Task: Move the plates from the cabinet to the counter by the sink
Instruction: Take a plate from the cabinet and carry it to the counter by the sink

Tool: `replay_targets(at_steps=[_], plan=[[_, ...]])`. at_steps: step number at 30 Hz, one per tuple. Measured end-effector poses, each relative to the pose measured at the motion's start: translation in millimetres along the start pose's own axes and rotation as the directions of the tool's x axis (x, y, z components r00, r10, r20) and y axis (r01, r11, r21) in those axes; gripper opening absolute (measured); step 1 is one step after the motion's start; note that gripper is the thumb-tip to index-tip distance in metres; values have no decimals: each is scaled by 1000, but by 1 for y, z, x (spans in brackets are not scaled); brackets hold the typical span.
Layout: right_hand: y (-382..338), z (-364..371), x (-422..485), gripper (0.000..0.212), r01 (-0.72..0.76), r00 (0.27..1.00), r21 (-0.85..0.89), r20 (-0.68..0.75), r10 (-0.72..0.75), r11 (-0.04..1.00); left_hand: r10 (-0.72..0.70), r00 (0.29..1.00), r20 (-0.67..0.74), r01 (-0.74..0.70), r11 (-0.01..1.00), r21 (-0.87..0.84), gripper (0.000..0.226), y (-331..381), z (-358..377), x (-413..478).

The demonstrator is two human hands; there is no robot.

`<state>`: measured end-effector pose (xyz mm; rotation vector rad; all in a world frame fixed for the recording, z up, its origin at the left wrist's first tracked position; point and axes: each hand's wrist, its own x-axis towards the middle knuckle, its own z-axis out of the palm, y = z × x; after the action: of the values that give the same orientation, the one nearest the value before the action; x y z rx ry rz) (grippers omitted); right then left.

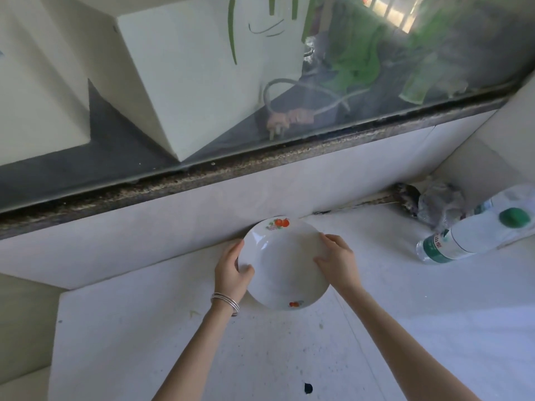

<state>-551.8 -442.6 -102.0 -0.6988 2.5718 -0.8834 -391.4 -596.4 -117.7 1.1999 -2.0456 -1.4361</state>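
Observation:
A white deep plate [282, 264] with small orange fruit prints on its rim sits low over the white counter [202, 342], close to the back wall. My left hand [231, 273], with thin bangles on the wrist, grips the plate's left rim, thumb on top. On the opposite rim, my right hand [337, 261] holds the plate with fingers curled over the edge. Whether the plate rests fully on the counter is unclear. No cabinet or sink is in view.
A plastic water bottle [463, 241] with a green cap lies on its side at the right, beside a crumpled clear bag [440, 204] in the corner. A dark stone sill [231, 172] and a window run along the back. The counter drops off at the left.

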Motion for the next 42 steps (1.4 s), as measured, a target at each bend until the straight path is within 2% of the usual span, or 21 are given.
replay_targets(at_steps=[7,10,17,19,21,24,26,30,34,38,42], plan=[[5,10,1,62,6,998,-14,-62,-7,1000,19,999,-27,-18,1000,15,58,-2,7,-1],[9,12,2,61,20,997,-6,-72,-21,1000,74,997,-18,-72,992,103,56,-2,5,3],[8,21,0,61,-7,1000,111,-26,10,994,147,989,-9,-141,959,247,56,-8,4,-1],[5,21,-2,64,-17,1000,145,10,16,989,111,994,-5,-108,971,216,55,-9,4,-3],[3,17,-3,69,-11,998,98,70,4,995,65,998,5,-65,980,188,58,-5,2,-7],[1,1,-5,75,39,987,19,157,-42,999,75,996,40,-82,972,221,61,7,-7,-12],[-5,-18,-8,71,160,976,-24,153,-155,987,125,989,74,-142,946,291,62,19,-18,-17],[-29,-58,-22,57,413,910,-163,114,-398,896,269,960,74,-273,855,441,72,46,-42,-37],[-45,-83,-47,57,572,813,-240,41,-580,784,439,899,1,-376,768,519,59,64,-66,-72],[-51,-83,-78,52,690,707,-234,19,-707,684,468,880,-80,-341,740,581,52,60,-83,-122],[-49,-60,-115,51,769,635,-170,103,-765,616,402,904,-143,-244,762,601,50,36,-95,-178]])
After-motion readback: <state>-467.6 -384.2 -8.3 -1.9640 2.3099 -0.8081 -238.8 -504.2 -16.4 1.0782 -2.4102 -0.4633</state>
